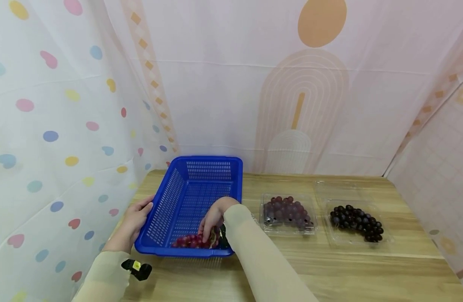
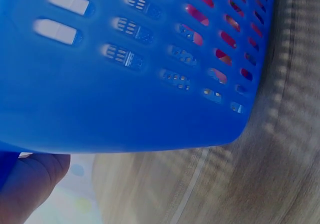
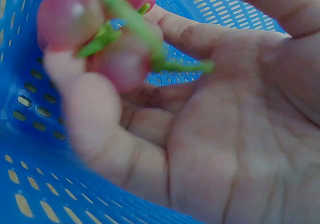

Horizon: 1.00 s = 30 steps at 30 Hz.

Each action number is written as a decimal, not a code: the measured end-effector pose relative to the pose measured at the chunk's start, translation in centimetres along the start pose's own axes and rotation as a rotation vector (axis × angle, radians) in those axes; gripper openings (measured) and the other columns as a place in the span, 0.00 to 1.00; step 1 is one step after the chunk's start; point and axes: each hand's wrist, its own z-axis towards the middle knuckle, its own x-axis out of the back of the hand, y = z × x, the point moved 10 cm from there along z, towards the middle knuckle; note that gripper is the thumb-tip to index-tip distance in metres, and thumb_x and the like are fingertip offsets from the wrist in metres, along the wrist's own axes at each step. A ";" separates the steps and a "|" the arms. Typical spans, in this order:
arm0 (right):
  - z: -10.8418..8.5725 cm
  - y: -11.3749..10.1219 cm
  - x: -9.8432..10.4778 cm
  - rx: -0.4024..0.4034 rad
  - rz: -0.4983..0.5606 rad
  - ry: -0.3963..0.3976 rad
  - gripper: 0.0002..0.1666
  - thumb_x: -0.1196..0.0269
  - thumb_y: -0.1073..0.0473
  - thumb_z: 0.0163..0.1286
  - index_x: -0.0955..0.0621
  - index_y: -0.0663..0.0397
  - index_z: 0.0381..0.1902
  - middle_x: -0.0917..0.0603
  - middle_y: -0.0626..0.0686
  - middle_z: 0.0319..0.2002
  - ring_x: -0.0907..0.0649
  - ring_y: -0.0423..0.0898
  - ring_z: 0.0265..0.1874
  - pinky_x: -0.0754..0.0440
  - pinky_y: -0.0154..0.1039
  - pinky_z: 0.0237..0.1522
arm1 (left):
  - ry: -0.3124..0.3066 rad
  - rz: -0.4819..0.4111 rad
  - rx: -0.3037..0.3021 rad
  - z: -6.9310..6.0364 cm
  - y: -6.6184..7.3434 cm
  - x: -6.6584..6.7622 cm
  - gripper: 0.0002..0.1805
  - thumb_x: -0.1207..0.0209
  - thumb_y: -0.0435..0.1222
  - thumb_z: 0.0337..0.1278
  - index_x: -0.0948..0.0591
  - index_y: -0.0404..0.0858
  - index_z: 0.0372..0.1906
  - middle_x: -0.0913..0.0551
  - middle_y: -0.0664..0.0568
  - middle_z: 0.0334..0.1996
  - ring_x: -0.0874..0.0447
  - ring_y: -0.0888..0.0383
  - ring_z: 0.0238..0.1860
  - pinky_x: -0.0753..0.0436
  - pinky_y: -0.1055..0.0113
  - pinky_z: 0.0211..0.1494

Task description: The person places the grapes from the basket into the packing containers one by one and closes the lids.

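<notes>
A blue perforated plastic basket (image 1: 193, 197) stands on the wooden table. At its left rim, my left hand (image 1: 135, 218) grips the edge; in the left wrist view, part of that hand (image 2: 35, 184) shows beside the basket's outer wall (image 2: 100, 104). Inside the near end lies a bunch of red grapes (image 1: 187, 241). My right hand (image 1: 213, 216) reaches down into the basket and holds this bunch. The right wrist view shows its fingers (image 3: 92, 119) curled round the grapes (image 3: 70, 16) and their green stem (image 3: 135, 21).
To the right of the basket, a clear plastic box (image 1: 267, 228) contains dark red grapes (image 1: 288, 212). Farther right, an open clear box (image 1: 338, 239) with its lid (image 1: 334, 188) folded back holds black grapes (image 1: 355, 222). Patterned curtains (image 1: 216, 84) hang behind and beside the table.
</notes>
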 end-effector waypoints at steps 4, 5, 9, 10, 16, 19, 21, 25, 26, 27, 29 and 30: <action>0.0 0.0 0.2 0.013 -0.024 0.021 0.13 0.42 0.62 0.68 0.26 0.48 0.50 0.26 0.46 0.45 0.26 0.40 0.45 0.26 0.36 0.53 | 0.001 0.001 0.005 0.0 -0.1 0.1 0.26 0.63 0.41 0.75 0.44 0.39 0.73 0.40 0.36 0.69 0.26 0.74 0.39 0.24 0.77 0.41; 0.0 0.0 0.3 0.020 -0.003 0.027 0.12 0.42 0.63 0.68 0.26 0.48 0.48 0.26 0.47 0.44 0.25 0.41 0.43 0.25 0.37 0.50 | 0.000 0.003 0.004 0.0 -0.1 0.1 0.26 0.63 0.41 0.75 0.44 0.39 0.73 0.40 0.36 0.69 0.26 0.74 0.39 0.23 0.77 0.41; 0.1 -0.2 0.4 0.069 0.120 0.025 0.09 0.43 0.69 0.68 0.27 0.50 0.42 0.26 0.50 0.36 0.21 0.46 0.33 0.19 0.39 0.39 | -0.002 0.020 -0.005 0.1 0.0 0.0 0.26 0.63 0.41 0.75 0.44 0.40 0.73 0.39 0.35 0.69 0.26 0.74 0.39 0.23 0.76 0.41; 0.1 -0.3 0.4 0.080 0.141 0.027 0.09 0.44 0.70 0.68 0.28 0.51 0.41 0.27 0.51 0.34 0.21 0.47 0.31 0.19 0.39 0.37 | -0.001 0.023 -0.008 0.1 0.0 0.0 0.26 0.62 0.41 0.75 0.44 0.39 0.73 0.39 0.35 0.68 0.25 0.74 0.38 0.23 0.76 0.41; 0.0 -0.5 0.6 0.111 0.211 0.050 0.14 0.50 0.76 0.65 0.29 0.53 0.39 0.29 0.52 0.33 0.27 0.47 0.24 0.20 0.39 0.30 | 0.002 0.026 -0.014 0.1 0.0 0.0 0.26 0.63 0.41 0.75 0.44 0.39 0.73 0.39 0.35 0.68 0.25 0.74 0.38 0.23 0.76 0.40; -0.1 -0.3 1.0 0.108 0.236 0.099 0.17 0.52 0.76 0.61 0.28 0.53 0.43 0.29 0.52 0.38 0.30 0.47 0.24 0.19 0.41 0.31 | 0.002 0.016 -0.013 0.1 0.1 0.0 0.26 0.63 0.40 0.75 0.44 0.38 0.73 0.39 0.35 0.69 0.25 0.74 0.38 0.23 0.76 0.40; -0.1 -0.2 1.3 0.102 0.263 0.133 0.20 0.52 0.75 0.60 0.26 0.53 0.47 0.29 0.52 0.42 0.31 0.48 0.24 0.18 0.44 0.33 | 0.003 0.010 -0.008 0.0 0.1 0.0 0.26 0.63 0.40 0.75 0.44 0.39 0.73 0.39 0.35 0.69 0.26 0.75 0.38 0.23 0.77 0.40; -0.1 0.0 2.0 0.104 0.360 0.195 0.21 0.52 0.74 0.61 0.24 0.56 0.49 0.27 0.53 0.47 0.26 0.51 0.31 0.17 0.50 0.38 | 0.004 0.011 -0.004 0.0 0.1 0.0 0.26 0.62 0.40 0.75 0.44 0.38 0.73 0.39 0.36 0.69 0.26 0.75 0.38 0.24 0.78 0.40; -0.1 0.0 2.1 0.107 0.382 0.204 0.21 0.53 0.74 0.61 0.23 0.57 0.48 0.26 0.53 0.48 0.25 0.52 0.33 0.17 0.52 0.39 | 0.004 0.014 -0.005 -0.1 0.1 0.0 0.26 0.62 0.40 0.75 0.44 0.38 0.73 0.40 0.36 0.69 0.26 0.75 0.38 0.24 0.78 0.40; -0.2 0.0 2.2 0.110 0.401 0.211 0.20 0.52 0.74 0.61 0.22 0.57 0.47 0.26 0.53 0.47 0.24 0.52 0.34 0.17 0.53 0.39 | 0.004 0.016 -0.006 -0.1 0.1 0.0 0.26 0.62 0.40 0.75 0.44 0.38 0.73 0.40 0.36 0.69 0.27 0.75 0.38 0.24 0.79 0.40; -0.1 0.0 2.2 0.115 0.408 0.208 0.17 0.52 0.73 0.62 0.22 0.58 0.45 0.25 0.54 0.42 0.24 0.53 0.32 0.17 0.51 0.38 | 0.004 0.019 -0.008 0.0 0.1 0.0 0.26 0.62 0.40 0.75 0.44 0.38 0.73 0.40 0.36 0.69 0.27 0.75 0.38 0.24 0.78 0.40; -0.1 0.0 2.2 0.113 0.406 0.206 0.15 0.52 0.71 0.64 0.22 0.57 0.44 0.26 0.54 0.40 0.24 0.52 0.31 0.17 0.50 0.37 | 0.003 0.016 -0.007 0.0 0.1 0.0 0.26 0.62 0.40 0.75 0.44 0.38 0.73 0.39 0.36 0.69 0.27 0.75 0.38 0.24 0.78 0.41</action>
